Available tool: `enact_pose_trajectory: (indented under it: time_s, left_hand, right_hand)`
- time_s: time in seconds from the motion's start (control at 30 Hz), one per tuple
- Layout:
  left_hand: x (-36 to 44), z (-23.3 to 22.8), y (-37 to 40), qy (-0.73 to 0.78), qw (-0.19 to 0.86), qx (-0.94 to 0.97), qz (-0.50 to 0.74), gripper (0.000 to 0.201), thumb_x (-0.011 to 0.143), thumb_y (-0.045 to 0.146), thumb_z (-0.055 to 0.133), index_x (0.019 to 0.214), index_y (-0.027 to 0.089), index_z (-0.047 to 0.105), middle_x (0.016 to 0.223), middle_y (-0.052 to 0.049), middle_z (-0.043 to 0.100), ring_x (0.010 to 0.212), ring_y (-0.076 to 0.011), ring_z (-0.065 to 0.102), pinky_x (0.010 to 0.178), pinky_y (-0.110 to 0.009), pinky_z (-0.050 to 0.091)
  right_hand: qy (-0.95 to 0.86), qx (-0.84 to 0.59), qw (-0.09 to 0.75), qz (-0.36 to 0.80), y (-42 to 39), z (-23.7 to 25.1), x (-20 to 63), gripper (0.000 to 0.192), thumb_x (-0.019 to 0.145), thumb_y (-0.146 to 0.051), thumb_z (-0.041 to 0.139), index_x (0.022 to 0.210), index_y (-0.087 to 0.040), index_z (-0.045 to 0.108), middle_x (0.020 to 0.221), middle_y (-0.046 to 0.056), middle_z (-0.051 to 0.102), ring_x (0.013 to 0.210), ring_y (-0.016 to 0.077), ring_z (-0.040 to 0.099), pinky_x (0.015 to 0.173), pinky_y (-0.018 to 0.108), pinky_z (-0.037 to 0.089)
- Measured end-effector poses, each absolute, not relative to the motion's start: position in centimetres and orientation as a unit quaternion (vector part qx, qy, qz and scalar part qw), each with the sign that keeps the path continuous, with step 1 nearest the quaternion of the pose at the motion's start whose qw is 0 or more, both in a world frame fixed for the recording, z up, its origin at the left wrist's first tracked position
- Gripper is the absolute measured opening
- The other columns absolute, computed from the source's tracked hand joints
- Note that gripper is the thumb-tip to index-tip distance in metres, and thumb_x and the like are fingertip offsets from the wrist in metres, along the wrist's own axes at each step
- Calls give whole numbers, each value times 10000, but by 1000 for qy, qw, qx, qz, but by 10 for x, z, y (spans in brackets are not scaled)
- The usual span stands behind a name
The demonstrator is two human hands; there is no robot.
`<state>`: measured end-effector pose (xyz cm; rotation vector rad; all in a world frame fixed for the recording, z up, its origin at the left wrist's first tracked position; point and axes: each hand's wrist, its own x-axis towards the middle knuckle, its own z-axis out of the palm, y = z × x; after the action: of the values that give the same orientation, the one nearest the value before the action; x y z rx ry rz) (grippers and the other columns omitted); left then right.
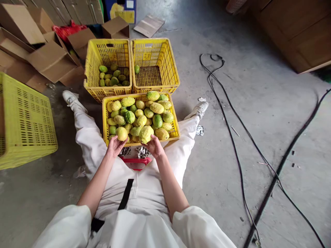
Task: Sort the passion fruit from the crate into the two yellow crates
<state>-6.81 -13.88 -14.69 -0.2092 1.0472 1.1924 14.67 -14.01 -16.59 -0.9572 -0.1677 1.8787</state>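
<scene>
My left hand is closed around the lower side of a smooth, round yellow fruit. In my right hand is a larger, bumpy yellow-green fruit, gripped at its right and lower side. Both hands are over the near edge of a full yellow crate between my legs. Oval fruits, yellow to green and some wrinkled, fill that crate; their exact kind I cannot tell. The palms and some fingertips are hidden.
Beyond stand two yellow crates: the left one holds several green fruits, the right one a single green fruit. Another yellow crate is at left, near cardboard boxes. Black cables cross the floor at right.
</scene>
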Motion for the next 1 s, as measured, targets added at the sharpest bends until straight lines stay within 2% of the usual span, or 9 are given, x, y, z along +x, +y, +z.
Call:
enact_pose_trajectory:
  time_s: [0.23,0.47,0.57,0.7,0.9,1.0]
  left_hand:
    - [-66,-140,-139,469,705,-108,522,392,890,272,503,1242,138,616,997,-113,743,948,-216,717,794,-281,611]
    - [-66,-145,-136,456,714,-76,525,375,964,362,446,1244,178,615,989,-110,740,781,-184,686,682,-275,604]
    - [-66,-151,-136,478,707,-71,516,378,971,375,473,1262,178,611,1006,-115,730,800,-184,684,678,-257,592]
    - [-65,-157,-137,512,709,-63,482,448,917,388,618,1304,163,598,1019,-117,716,860,-197,694,702,-244,588]
    - [-65,-155,-143,489,734,-6,470,596,823,165,718,1393,216,551,1203,-120,698,1035,-237,709,818,-299,613]
    - [-66,-155,-144,484,741,9,465,698,766,94,730,1417,243,528,1215,-109,704,1062,-251,711,852,-312,604]
  right_hand:
    - [-22,-410,495,766,-138,-166,146,297,701,-409,754,935,-256,656,914,-1,762,1029,242,699,881,395,611]
    - [-21,-412,500,761,-135,-166,148,343,731,-502,713,992,-286,664,1001,-11,748,1060,249,676,869,416,617]
    - [-20,-424,518,743,-134,-167,144,335,767,-516,684,1038,-324,643,1125,-28,721,1077,228,660,855,408,616]
    - [-13,-439,514,737,-133,-168,142,352,768,-534,685,1051,-332,632,1187,-21,706,1095,230,647,839,397,618]
    - [-25,-437,499,748,-134,-166,144,417,746,-567,715,1063,-303,656,1169,-4,726,1175,243,634,872,390,619]
    - [-32,-443,498,745,-136,-165,144,446,731,-556,751,1074,-281,674,1183,12,730,1215,238,617,909,380,610]
